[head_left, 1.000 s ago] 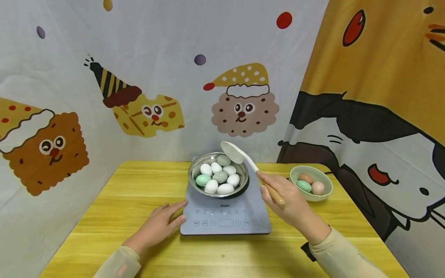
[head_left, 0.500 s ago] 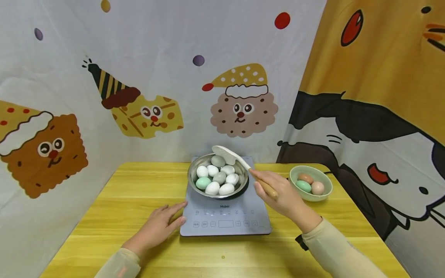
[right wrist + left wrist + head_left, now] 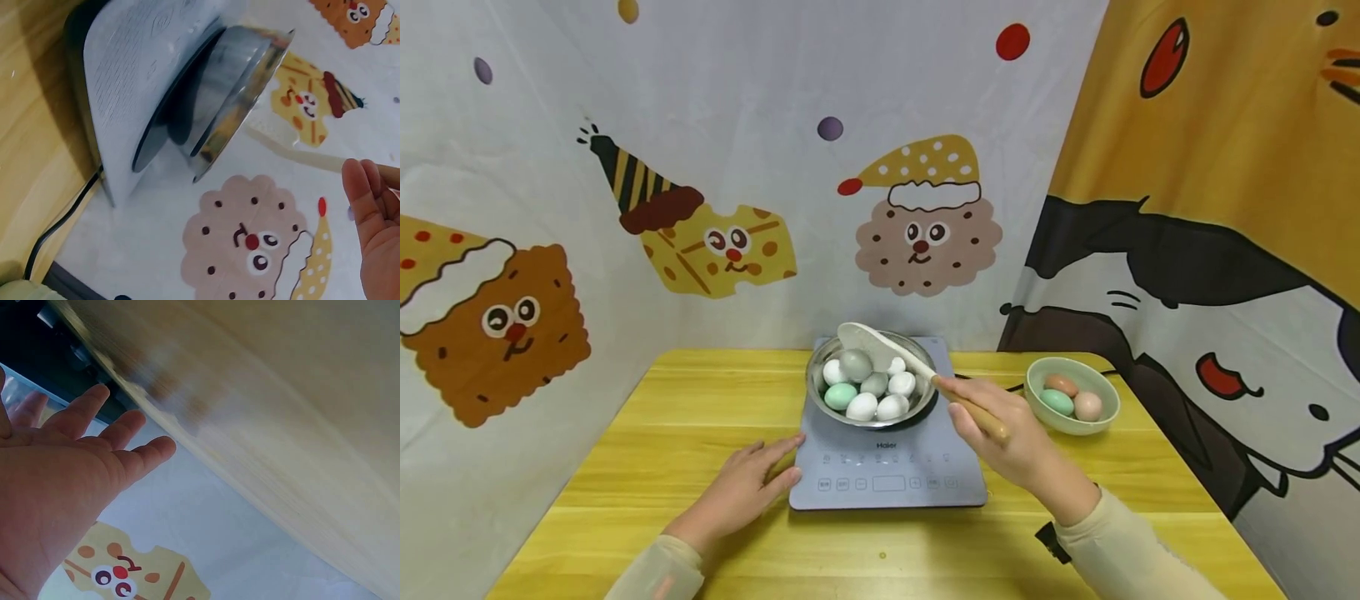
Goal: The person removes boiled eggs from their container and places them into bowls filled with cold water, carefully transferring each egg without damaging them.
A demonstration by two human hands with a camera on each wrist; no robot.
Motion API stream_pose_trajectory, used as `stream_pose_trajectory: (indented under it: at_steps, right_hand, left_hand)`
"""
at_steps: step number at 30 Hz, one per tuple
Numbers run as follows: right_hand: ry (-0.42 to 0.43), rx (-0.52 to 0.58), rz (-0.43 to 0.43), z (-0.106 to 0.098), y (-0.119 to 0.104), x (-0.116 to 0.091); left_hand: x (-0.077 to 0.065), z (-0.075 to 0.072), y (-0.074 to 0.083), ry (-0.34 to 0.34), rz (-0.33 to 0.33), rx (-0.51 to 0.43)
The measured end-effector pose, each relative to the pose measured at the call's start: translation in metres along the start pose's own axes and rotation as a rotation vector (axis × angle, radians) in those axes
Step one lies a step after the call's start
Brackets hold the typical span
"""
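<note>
My right hand (image 3: pixel 1011 429) grips the wooden handle of a white cooking spoon (image 3: pixel 880 343) in the head view. The spoon's head is tilted inside the steel bowl (image 3: pixel 813 393), behind a grey egg (image 3: pixel 855 366). Several white eggs (image 3: pixel 861 407), another grey egg and a mint-green egg (image 3: pixel 840 396) fill the bowl, partly hidden by the spoon. The bowl stands on a grey-blue induction cooker (image 3: pixel 887 467). My left hand (image 3: pixel 741 483) lies with fingers extended, fingertips at the cooker's left edge. In the right wrist view, the spoon (image 3: pixel 275 134) reaches over the bowl's rim.
A pale green bowl (image 3: pixel 1078 426) with a brown, a mint-green and a pinkish egg stands right of the cooker. A black cable (image 3: pixel 62 219) runs from the cooker. A cartoon-printed curtain (image 3: pixel 737 125) hangs behind the wooden table (image 3: pixel 700 400).
The spoon has moved left and lower into the steel bowl, along with my right hand. The grey egg at the back has shifted left and nearer. My left hand has stayed put.
</note>
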State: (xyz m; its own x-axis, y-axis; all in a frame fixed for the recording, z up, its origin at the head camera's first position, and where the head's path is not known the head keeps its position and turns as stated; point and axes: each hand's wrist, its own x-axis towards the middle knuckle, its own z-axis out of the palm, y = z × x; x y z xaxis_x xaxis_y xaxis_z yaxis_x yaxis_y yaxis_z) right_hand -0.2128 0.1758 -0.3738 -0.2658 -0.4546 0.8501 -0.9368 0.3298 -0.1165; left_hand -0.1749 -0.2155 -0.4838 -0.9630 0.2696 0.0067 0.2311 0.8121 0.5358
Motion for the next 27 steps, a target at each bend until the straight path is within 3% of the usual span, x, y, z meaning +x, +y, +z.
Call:
stream_pose_trajectory:
  at_steps: [4, 15, 23, 27]
  right_hand:
    - [0.051, 0.003, -0.056, 0.002, -0.014, 0.001]
    - [0.078, -0.038, -0.113, 0.007, -0.040, 0.002]
    - [0.120, 0.157, 0.093, -0.003, -0.042, -0.005]
    - [0.085, 0.194, 0.184, -0.003, -0.040, -0.006]
  left_hand:
    - [0.000, 0.000, 0.001, 0.003, 0.003, -0.002]
    - [0.001, 0.002, 0.003, 0.017, 0.023, 0.005]
    - [0.002, 0.002, 0.003, 0.011, 0.013, 0.006]
    - [0.001, 0.001, 0.002, 0.012, 0.012, 0.002]
